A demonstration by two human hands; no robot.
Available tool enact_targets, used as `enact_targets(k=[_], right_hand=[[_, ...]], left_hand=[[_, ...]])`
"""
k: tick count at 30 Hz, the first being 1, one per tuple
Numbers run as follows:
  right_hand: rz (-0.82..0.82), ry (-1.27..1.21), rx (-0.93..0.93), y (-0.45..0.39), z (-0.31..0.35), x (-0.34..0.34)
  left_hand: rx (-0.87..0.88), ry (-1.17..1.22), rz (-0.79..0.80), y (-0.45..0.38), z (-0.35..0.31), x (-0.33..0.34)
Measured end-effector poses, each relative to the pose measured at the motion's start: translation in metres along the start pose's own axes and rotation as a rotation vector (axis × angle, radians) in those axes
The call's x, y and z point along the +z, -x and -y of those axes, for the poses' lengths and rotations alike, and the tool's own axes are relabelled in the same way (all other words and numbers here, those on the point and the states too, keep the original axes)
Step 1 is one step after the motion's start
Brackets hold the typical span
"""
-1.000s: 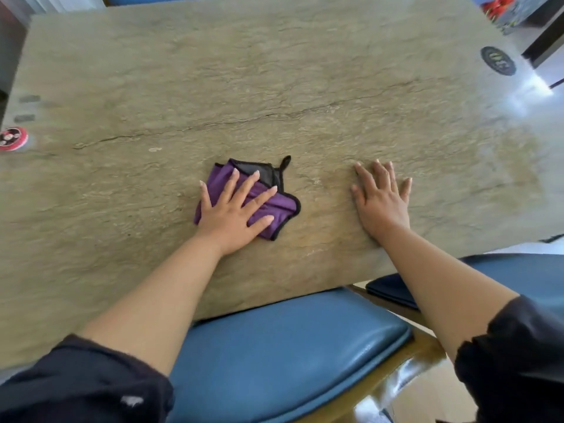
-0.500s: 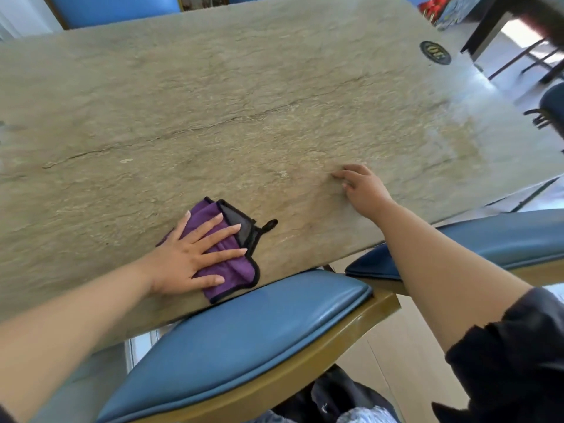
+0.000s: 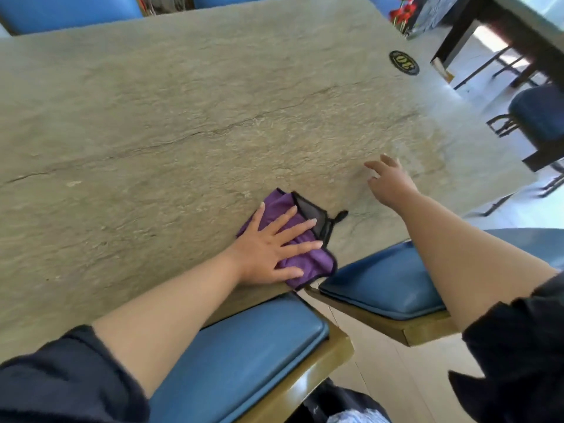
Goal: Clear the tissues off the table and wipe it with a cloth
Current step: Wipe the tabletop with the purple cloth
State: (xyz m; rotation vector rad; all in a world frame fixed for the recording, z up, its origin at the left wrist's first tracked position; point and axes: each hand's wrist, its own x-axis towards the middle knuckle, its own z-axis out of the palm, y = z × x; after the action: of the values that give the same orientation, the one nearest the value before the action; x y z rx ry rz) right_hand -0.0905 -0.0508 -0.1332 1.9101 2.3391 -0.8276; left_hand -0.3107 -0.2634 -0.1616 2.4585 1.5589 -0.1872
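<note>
A folded purple cloth [image 3: 308, 257] with black trim lies at the near edge of the stone-patterned table [image 3: 183, 117]. My left hand [image 3: 271, 245] presses flat on it with fingers spread. My right hand [image 3: 389, 181] hovers just over the table to the right of the cloth, fingers loosely extended, holding nothing. No tissues show on the tabletop.
Two blue-cushioned chairs [image 3: 253, 346] [image 3: 387, 279] are tucked under the near edge. More blue chairs [image 3: 67, 10] stand at the far side. A round black number tag [image 3: 403, 62] sits at the far right corner. A dark table [image 3: 518, 29] and blue stool [image 3: 540, 117] stand right.
My left hand slid the cloth toward the near edge, then rightward along it. My right hand lifted from lying flat on the table and moved right.
</note>
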Motion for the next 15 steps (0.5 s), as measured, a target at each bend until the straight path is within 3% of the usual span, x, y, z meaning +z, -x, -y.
enact_targets(k=[2, 4, 7, 11, 13, 15], right_hand=[[0.041, 0.005, 0.018, -0.006, -0.003, 0.003], [0.038, -0.032, 0.061, -0.008, 0.004, 0.012], [0.016, -0.023, 0.113, -0.01, 0.01, 0.021], [0.047, -0.048, 0.126, -0.017, 0.01, 0.02], [0.066, -0.064, 0.126, -0.019, 0.01, 0.019], [0.073, -0.068, 0.116, -0.02, 0.009, 0.018]], left_hand=[[0.082, -0.024, 0.015, 0.029, 0.015, 0.004], [0.051, -0.022, 0.035, 0.056, 0.041, 0.004], [-0.218, 0.047, 0.047, 0.063, 0.078, 0.0], [-0.655, 0.119, -0.006, -0.005, 0.089, -0.01], [-0.744, 0.163, 0.001, -0.046, 0.085, -0.016], [-0.727, 0.151, -0.014, -0.072, 0.075, -0.02]])
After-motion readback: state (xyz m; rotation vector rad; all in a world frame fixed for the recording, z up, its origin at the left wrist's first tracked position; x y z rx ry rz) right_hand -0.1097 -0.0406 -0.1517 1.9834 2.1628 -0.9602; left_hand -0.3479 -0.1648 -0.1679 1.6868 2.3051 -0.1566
